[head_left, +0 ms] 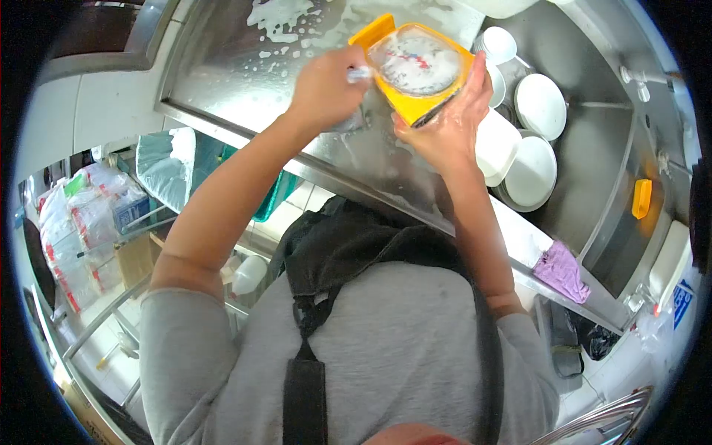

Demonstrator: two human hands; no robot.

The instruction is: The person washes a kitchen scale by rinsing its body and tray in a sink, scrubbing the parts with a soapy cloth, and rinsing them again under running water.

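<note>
A yellow kitchen scale (423, 67) with a round dial covered in suds is tilted above the wet steel counter (245, 81). My right hand (452, 115) grips its right side and lower edge, fingers wrapped round the body. At the scale's left side, my left hand (330, 85) is closed around something whitish that I cannot make out, close to the yellow platform edge. Foam (282, 18) lies on the counter beyond my left hand.
Right of the scale, white plates and bowls (530, 170) stand stacked in the steel sink (593, 163). A purple cloth (561, 272) hangs on the sink's front edge. A small yellow piece (642, 199) lies at the far right. Plastic bags (93, 215) are at lower left.
</note>
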